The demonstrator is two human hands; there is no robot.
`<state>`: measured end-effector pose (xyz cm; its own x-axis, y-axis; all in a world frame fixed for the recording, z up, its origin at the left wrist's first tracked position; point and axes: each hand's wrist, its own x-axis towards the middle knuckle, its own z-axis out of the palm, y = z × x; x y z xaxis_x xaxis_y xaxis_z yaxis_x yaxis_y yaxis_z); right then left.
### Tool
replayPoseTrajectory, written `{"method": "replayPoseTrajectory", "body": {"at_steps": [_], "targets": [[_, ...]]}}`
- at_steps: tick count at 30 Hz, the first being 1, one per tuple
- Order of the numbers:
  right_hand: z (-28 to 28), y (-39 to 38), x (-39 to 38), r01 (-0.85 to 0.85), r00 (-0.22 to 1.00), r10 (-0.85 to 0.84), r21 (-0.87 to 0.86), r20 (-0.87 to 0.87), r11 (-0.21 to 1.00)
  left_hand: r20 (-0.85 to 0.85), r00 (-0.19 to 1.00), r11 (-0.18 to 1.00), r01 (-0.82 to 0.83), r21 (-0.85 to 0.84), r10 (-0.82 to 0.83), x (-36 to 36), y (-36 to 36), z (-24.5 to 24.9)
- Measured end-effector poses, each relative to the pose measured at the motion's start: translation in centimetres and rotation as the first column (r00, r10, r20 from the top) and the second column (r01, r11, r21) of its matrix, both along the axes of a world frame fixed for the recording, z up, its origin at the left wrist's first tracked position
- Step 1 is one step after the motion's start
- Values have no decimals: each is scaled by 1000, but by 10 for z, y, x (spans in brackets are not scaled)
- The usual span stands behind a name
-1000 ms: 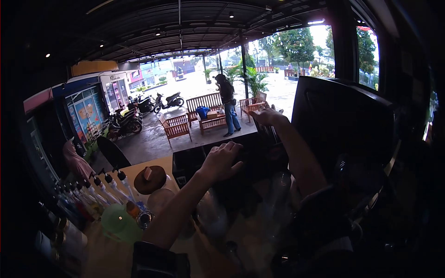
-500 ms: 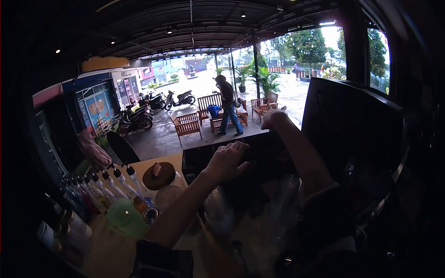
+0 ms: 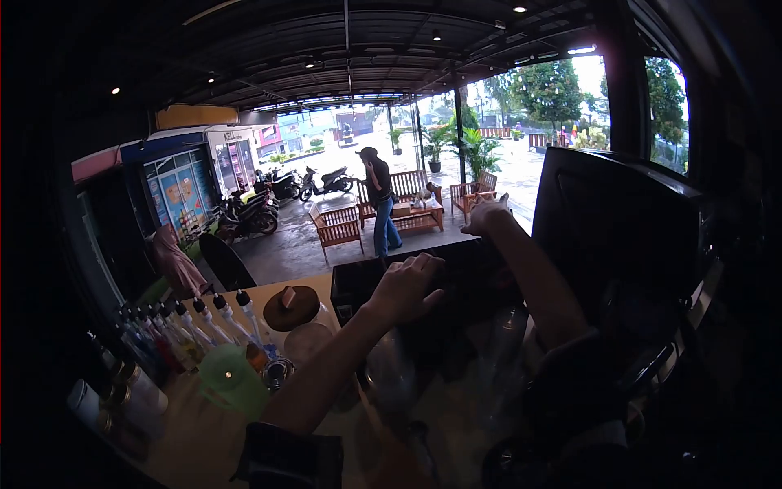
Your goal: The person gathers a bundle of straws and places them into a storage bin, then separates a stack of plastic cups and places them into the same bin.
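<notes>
Left arm: reaches forward from lower centre, forearm bare, dark sleeve at the elbow. Left hand (image 3: pixel 405 285) lies knuckles-up on the near top edge of the black box (image 3: pixel 356 283), fingers bent and close together. Whether they clamp the edge or only rest on it cannot be told.

Right arm: stretched further out and higher, forearm angled up and to the left, dark sleeve at the elbow. Right hand (image 3: pixel 486 216) sits at the far edge of the box, wrist bent, fingers loosely curled. Too dim to tell if it pinches anything.

Hands well apart, left nearer the body.

Black box: stands on the wooden counter (image 3: pixel 261 291), straight ahead, just left of a large dark machine (image 3: pixel 619 220).

Left of the box: a jar (image 3: pixel 291 310) with a brown lid, then a row of pump bottles (image 3: pixel 204 319), with a green lid (image 3: pixel 232 379) nearer the camera.

Beyond the counter: a person (image 3: pixel 377 200) stands by wooden benches (image 3: pixel 338 226) in the yard.
</notes>
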<state>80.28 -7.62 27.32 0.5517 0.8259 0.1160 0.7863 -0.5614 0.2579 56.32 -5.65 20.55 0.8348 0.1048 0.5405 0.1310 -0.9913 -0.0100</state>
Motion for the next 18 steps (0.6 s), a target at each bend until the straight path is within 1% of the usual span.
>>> {"method": "replayPoseTrajectory", "body": {"at_steps": [2, 3, 4, 5, 6, 7, 8, 10, 11, 14, 15, 16, 18], "targets": [[-1, -1, -1, -36, 999, 33, 105, 25, 994, 40, 999, 1000, -6, 19, 5, -1, -1, -2], [0, -3, -5, -62, 998, 58, 122, 36, 991, 39, 999, 1000, -10, 20, 9, -4, -3, -2], [0, -4, -8, -66, 997, 62, 121, 34, 990, 90, 996, 998, -18, 56, 13, -6, -5, -3], [-1, -6, -12, -98, 992, 84, 167, 93, 981, 139, 990, 996, -28, 88, 15, -8, -7, -5], [-4, -8, -16, -133, 983, 103, 207, 150, 969, 133, 991, 996, -31, 81, 20, -12, -8, -6], [-6, -8, -18, -157, 973, 117, 201, 198, 967, 172, 985, 993, -34, 114, 15, -14, -9, -7], [-11, -10, -21, -224, 959, 161, 279, 231, 934, 208, 978, 989, -39, 144, 8, -17, -10, -8], [-13, -17, -35, -245, 946, 172, 259, 274, 934, 261, 965, 982, -52, 183, 2, -24, -14, -6], [-15, -21, -42, -288, 925, 196, 262, 327, 921, 267, 964, 982, -48, 184, -3, -28, -16, -4], [-11, -39, -71, -373, 889, 265, 257, 372, 891, 297, 955, 986, -39, 162, -11, -50, -30, 4], [-8, -47, -83, -396, 869, 282, 231, 405, 889, 313, 949, 987, -18, 161, -34, -60, -36, 7], [-9, -55, -95, -455, 833, 309, 252, 459, 854, 330, 942, 986, 2, 164, -57, -72, -41, 8], [-6, -73, -122, -531, 781, 345, 261, 521, 806, 329, 943, 991, 5, 137, -50, -96, -48, 6]]}}
